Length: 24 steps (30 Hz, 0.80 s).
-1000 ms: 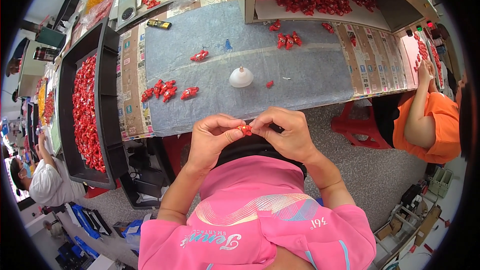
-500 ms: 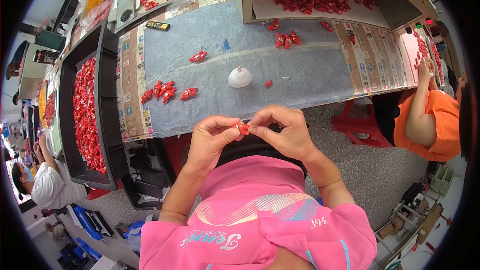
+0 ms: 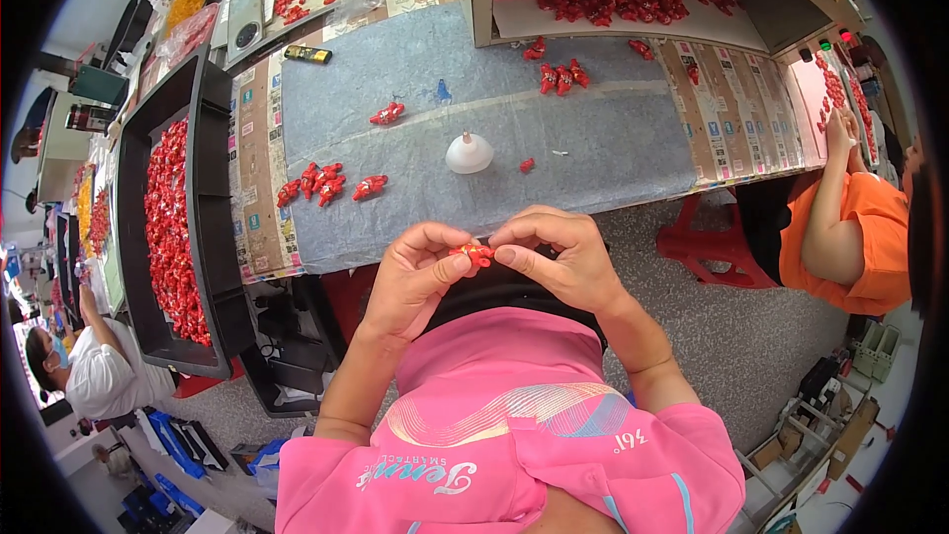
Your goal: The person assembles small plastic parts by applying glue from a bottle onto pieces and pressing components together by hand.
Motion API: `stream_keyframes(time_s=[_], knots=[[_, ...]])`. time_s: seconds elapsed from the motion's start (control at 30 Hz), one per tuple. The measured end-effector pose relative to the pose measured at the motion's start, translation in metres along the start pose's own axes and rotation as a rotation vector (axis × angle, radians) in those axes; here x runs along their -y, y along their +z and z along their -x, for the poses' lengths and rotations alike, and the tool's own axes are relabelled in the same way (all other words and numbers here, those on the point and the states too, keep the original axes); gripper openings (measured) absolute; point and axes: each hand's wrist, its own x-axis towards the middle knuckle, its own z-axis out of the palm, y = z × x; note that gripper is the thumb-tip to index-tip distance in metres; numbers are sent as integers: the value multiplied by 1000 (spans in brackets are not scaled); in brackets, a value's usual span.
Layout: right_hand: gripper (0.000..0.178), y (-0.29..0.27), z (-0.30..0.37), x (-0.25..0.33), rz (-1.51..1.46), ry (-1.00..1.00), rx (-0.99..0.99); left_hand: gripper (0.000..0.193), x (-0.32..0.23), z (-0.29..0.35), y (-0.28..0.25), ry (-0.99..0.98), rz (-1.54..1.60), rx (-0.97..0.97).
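Between the fingertips of both hands, just in front of the table's near edge, is a small red plastic figure (image 3: 476, 254). My left hand (image 3: 423, 272) pinches it from the left with thumb and forefinger. From the other side, the thumb and forefinger of my right hand (image 3: 560, 259) close on its right end. The figure's fine details are too small to make out. Beyond my hands on the blue-grey mat (image 3: 366, 69) stands a white funnel-shaped piece (image 3: 469, 152) with its narrow tip up. A small red part (image 3: 527, 165) lies to its right.
Several red figures (image 3: 321, 178) lie at the mat's left, and more (image 3: 564, 77) near its far edge. A black crate (image 3: 213, 138) full of red pieces stands left. An open box (image 3: 633, 28) holds a red heap. Co-workers sit left and right (image 3: 848, 227).
The red figure has turned slightly between my fingers, and both hands keep their pinch. The view has shifted a little, and the things on the table have not moved.
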Motion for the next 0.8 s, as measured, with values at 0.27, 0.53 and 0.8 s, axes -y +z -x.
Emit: stream_keyframes(time_s=[0.27, 0.53, 0.8], knots=[[13, 1, 1, 0, 57, -75, 12, 19, -1, 0, 2, 120, -149, 1], [11, 5, 2, 3, 123, -204, -34, 21, 0, 2, 5, 162, -247, -25], [10, 3, 8, 11, 110, -174, -25, 18, 5, 4, 7, 180, -253, -18]])
